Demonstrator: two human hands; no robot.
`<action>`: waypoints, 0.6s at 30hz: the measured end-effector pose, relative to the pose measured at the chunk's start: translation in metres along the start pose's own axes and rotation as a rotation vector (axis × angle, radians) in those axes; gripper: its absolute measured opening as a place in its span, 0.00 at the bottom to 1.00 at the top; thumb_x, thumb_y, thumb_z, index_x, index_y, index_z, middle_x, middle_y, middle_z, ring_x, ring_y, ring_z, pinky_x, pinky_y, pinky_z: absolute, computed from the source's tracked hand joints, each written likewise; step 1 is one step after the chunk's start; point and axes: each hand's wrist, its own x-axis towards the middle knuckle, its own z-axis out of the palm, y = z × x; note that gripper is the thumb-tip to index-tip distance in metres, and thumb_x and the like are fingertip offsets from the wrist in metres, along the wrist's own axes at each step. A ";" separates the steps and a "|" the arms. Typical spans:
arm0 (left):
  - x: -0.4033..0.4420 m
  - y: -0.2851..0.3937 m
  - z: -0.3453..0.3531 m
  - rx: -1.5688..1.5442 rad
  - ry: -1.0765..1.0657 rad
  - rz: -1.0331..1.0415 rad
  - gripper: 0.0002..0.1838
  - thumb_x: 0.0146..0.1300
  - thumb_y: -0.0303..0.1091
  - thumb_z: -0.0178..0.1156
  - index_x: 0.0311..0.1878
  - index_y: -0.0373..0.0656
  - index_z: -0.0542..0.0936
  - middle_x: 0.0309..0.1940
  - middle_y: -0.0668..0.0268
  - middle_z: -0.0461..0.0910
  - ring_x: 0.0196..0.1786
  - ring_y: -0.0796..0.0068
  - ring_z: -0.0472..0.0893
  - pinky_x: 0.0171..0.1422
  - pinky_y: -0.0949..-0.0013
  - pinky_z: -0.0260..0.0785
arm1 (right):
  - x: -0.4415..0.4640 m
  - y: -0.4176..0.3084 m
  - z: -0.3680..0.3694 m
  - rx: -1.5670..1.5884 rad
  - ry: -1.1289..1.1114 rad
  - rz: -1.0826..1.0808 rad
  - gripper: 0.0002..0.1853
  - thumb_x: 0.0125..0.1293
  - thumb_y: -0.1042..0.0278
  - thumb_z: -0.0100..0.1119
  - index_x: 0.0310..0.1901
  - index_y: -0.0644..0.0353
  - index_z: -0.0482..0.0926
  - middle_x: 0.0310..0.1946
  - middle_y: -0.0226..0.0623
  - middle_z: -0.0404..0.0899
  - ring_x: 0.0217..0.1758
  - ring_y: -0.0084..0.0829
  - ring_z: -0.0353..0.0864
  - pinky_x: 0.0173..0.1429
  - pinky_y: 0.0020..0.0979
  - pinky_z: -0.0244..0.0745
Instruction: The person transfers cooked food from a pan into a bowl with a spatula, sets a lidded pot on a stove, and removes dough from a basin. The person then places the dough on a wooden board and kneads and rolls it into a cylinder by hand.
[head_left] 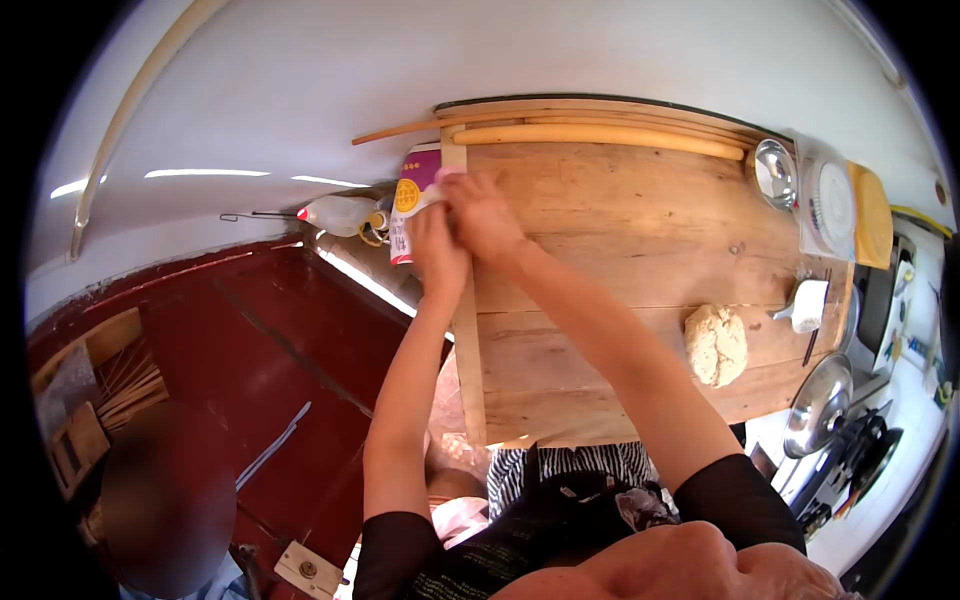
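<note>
A purple-and-white printed bag point(404, 222) with a yellow round emblem stands just past the left edge of the wooden board point(600, 220). Over its near side my left hand point(436, 245) bends its fingers on the bag's white part. My right hand point(484, 218) is close beside it, fingers curled on the bag's upper edge; the fingertips of both hands are partly hidden. Far from the hands, a lump of pale dough point(716, 346) rests on the right half of the board.
A long rolling pin point(600, 136) lies along the board's back edge. To the right are a metal bowl point(773, 174), a clear container with a white lid point(832, 205), a white scoop-like tool point(806, 305) and a metal lid point(819, 405). A person point(170, 500) is at lower left.
</note>
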 end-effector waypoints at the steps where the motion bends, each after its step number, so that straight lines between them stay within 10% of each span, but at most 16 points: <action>1: -0.001 0.005 -0.003 0.042 0.048 -0.004 0.19 0.49 0.18 0.58 0.48 0.40 0.76 0.42 0.58 0.77 0.48 0.51 0.72 0.52 0.54 0.66 | 0.003 0.002 -0.002 -0.168 -0.137 -0.133 0.15 0.71 0.64 0.45 0.53 0.61 0.76 0.54 0.49 0.74 0.60 0.46 0.71 0.64 0.37 0.67; 5: 0.019 0.082 0.032 -0.248 -0.005 0.171 0.20 0.53 0.18 0.57 0.51 0.39 0.77 0.47 0.57 0.78 0.52 0.53 0.74 0.58 0.56 0.66 | -0.009 0.046 -0.064 0.034 0.196 -0.108 0.15 0.67 0.73 0.51 0.55 0.61 0.76 0.56 0.47 0.74 0.61 0.44 0.71 0.66 0.39 0.66; 11: 0.064 0.207 0.148 -0.550 -0.270 0.502 0.15 0.56 0.21 0.55 0.48 0.38 0.78 0.52 0.57 0.75 0.58 0.57 0.72 0.62 0.59 0.67 | -0.019 0.133 -0.256 -0.647 0.688 0.132 0.19 0.56 0.82 0.51 0.49 0.60 0.80 0.49 0.43 0.80 0.50 0.46 0.74 0.57 0.43 0.68; 18: 0.067 0.074 0.085 -0.029 0.087 0.169 0.22 0.56 0.28 0.62 0.56 0.45 0.75 0.59 0.54 0.66 0.62 0.46 0.64 0.66 0.47 0.59 | 0.003 0.122 -0.208 -0.756 0.456 0.328 0.15 0.53 0.73 0.58 0.45 0.60 0.80 0.50 0.42 0.78 0.52 0.45 0.73 0.55 0.42 0.68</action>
